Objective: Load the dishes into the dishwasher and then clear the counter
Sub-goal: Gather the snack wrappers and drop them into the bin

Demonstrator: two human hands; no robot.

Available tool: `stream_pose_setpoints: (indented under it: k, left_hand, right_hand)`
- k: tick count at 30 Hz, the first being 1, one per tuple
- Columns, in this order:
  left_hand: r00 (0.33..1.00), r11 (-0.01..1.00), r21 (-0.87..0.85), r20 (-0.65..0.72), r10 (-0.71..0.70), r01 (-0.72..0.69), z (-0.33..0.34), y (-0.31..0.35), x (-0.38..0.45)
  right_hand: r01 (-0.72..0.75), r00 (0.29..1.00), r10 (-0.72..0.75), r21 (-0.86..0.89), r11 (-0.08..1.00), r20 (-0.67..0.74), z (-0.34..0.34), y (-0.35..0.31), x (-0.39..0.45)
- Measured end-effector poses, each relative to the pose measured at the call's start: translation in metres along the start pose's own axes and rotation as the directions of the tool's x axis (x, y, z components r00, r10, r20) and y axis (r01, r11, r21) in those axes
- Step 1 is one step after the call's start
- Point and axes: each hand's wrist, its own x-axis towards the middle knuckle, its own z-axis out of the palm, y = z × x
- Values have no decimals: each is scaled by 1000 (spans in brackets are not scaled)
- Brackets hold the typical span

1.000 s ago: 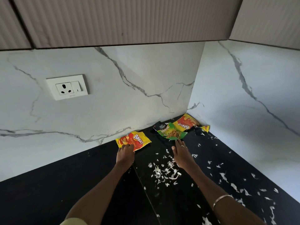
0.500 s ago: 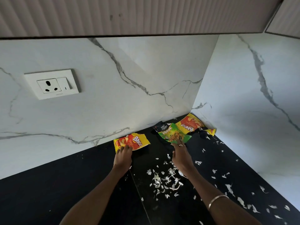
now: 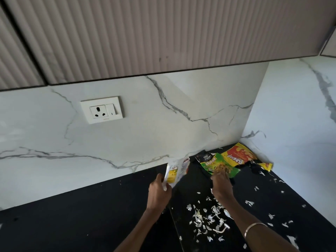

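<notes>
Two bare hands reach toward the back corner of a black counter in the head view. The left hand is clamped on the lower edge of a snack wrapper, which is lifted off the counter and tilted up so that its pale, partly yellow back faces the camera, in front of the marble backsplash. The right hand, with a thin bangle on its wrist, lies fingers-down on the near edge of a green wrapper; whether those fingers pinch the wrapper or only press on it I cannot tell. The green wrapper lies flat on the counter, overlapping a small black wrapper at its far left and touching a red and yellow Bingo wrapper that sits right in the corner. A small yellow scrap lies just beside the Bingo wrapper on its right. White peelings are scattered over the counter, thickest between the two forearms and thinner out to the right. On the backsplash to the left sits a white socket and switch plate. Ribbed cabinet doors hang above.
</notes>
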Motion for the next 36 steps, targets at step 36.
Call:
stream_pose_setpoints:
  k: [36]
  left_hand:
    - [675, 143, -679, 638, -370, 720, 57, 4, 9]
  right_hand:
    - [317, 906, -273, 91, 944, -325, 15, -41, -43]
